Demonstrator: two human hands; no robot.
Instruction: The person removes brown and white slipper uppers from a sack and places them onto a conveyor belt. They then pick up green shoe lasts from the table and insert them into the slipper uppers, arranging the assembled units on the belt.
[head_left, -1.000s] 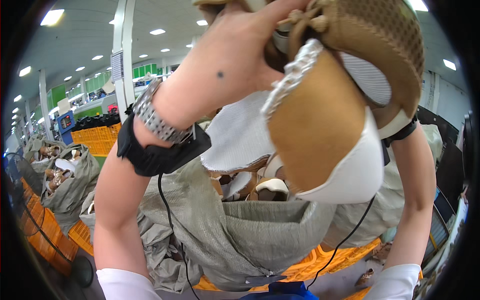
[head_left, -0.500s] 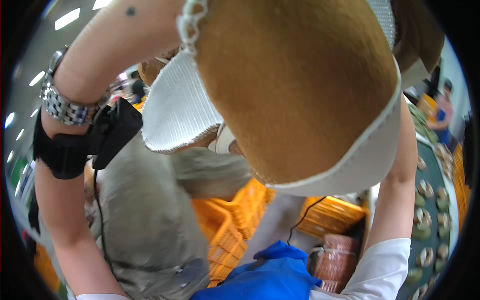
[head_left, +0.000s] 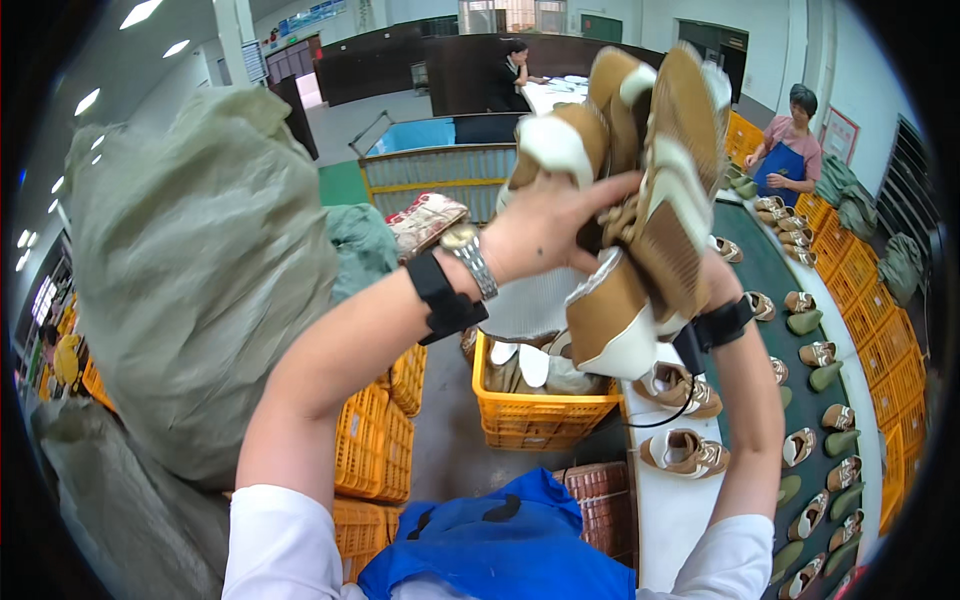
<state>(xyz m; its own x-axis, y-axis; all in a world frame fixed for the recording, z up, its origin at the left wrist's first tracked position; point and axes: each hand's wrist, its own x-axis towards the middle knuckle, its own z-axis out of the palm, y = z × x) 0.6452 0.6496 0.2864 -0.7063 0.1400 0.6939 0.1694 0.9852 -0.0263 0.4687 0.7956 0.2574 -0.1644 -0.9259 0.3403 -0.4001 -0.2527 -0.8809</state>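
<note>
Both arms are raised in front of me around a bunch of several brown-and-white sneakers (head_left: 680, 190), bundled close together with soles and toes pointing different ways. My left hand (head_left: 545, 225) grips the bunch from the left, its thumb and fingers on the shoes. Pressed against the lower right side of the bunch is my right hand (head_left: 718, 280), its fingers mostly hidden behind the shoes. Below the bunch, an orange crate (head_left: 545, 405) holds more shoes and white pieces. Two single sneakers (head_left: 685, 453) lie on the white ledge beneath my right forearm.
A green conveyor (head_left: 745, 400) carrying shoes and green shoe lasts (head_left: 803, 322) curves along the right. Large grey-green sacks (head_left: 210, 280) fill the left, near stacked orange crates (head_left: 375, 440). One person (head_left: 785, 160) stands beyond the conveyor; another (head_left: 508, 75) sits at a far table.
The shoes, very near the camera before, are now farther off, ahead and right of centre. Both arms have reached forward, and the view now takes in more of the room.
</note>
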